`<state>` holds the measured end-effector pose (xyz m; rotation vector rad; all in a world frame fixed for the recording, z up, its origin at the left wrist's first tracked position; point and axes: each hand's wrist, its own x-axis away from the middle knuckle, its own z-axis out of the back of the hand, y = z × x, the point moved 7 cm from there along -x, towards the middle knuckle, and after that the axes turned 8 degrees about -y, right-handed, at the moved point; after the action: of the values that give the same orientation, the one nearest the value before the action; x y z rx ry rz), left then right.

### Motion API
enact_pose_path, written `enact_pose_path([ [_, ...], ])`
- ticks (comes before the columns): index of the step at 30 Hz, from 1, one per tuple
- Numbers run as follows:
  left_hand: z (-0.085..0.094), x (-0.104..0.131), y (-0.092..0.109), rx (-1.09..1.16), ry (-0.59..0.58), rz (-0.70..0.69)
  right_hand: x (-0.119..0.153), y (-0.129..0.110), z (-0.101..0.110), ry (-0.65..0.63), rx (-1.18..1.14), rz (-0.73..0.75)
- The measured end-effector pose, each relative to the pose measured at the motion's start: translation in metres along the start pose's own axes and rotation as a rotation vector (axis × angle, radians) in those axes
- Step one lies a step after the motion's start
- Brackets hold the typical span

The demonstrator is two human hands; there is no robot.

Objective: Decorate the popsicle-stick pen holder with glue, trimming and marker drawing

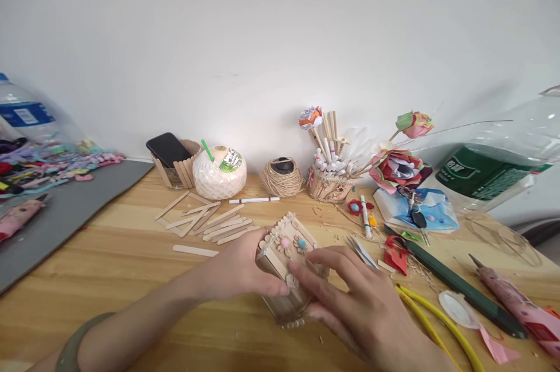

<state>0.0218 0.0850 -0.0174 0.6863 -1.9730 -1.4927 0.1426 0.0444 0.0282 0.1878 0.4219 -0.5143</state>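
A small craft-stick box (273,261) is tilted in front of me, above the table. On its face are flower shapes, one with a pink pompom centre (284,242) and one with a blue pompom centre (301,243). My left hand (249,264) is closed around the box's left side, its thumb along the lower face. My right hand (350,290) presses its index fingertip on the decorated face, with the thumb at the lower right edge. Part of the box is hidden behind the right fingers.
Loose craft sticks (227,226) lie behind my left hand. Farther back stand a phone (167,149) in a stick holder, a wrapped coconut (219,176), twine (280,178) and a decorated pot (330,188). Scissors (362,251), yellow-handled pliers (441,313) and a pink glue gun (511,296) lie right.
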Motion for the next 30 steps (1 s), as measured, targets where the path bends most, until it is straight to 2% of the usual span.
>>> enact_pose_path([
  [3,0.003,0.001,-0.001,-0.008,0.032,0.018,0.005,0.01,0.009,0.116,-0.031,-0.027],
  [7,0.005,0.002,-0.002,0.003,0.034,0.024,0.015,0.023,0.012,0.233,-0.23,-0.296],
  [10,0.005,0.003,-0.004,0.028,0.048,-0.012,0.017,0.017,-0.004,0.203,-0.355,-0.463],
  [12,0.007,0.004,-0.006,0.029,0.1,-0.046,0.017,0.01,-0.02,0.165,-0.407,-0.542],
  [14,0.007,0.005,-0.007,0.014,0.142,-0.087,0.019,0.008,-0.03,0.229,-0.454,-0.619],
  [16,0.004,0.006,-0.008,-0.016,0.165,-0.127,0.019,0.007,-0.035,0.275,-0.496,-0.637],
  [19,-0.002,0.008,-0.011,-0.059,0.208,-0.158,0.016,0.007,-0.037,0.251,-0.539,-0.635],
  [27,-0.015,0.013,-0.016,-0.006,0.232,-0.141,0.014,0.007,-0.035,0.303,-0.654,-0.611],
  [30,-0.016,0.015,-0.013,-0.015,0.236,-0.137,0.012,0.006,-0.034,0.272,-0.702,-0.579],
])
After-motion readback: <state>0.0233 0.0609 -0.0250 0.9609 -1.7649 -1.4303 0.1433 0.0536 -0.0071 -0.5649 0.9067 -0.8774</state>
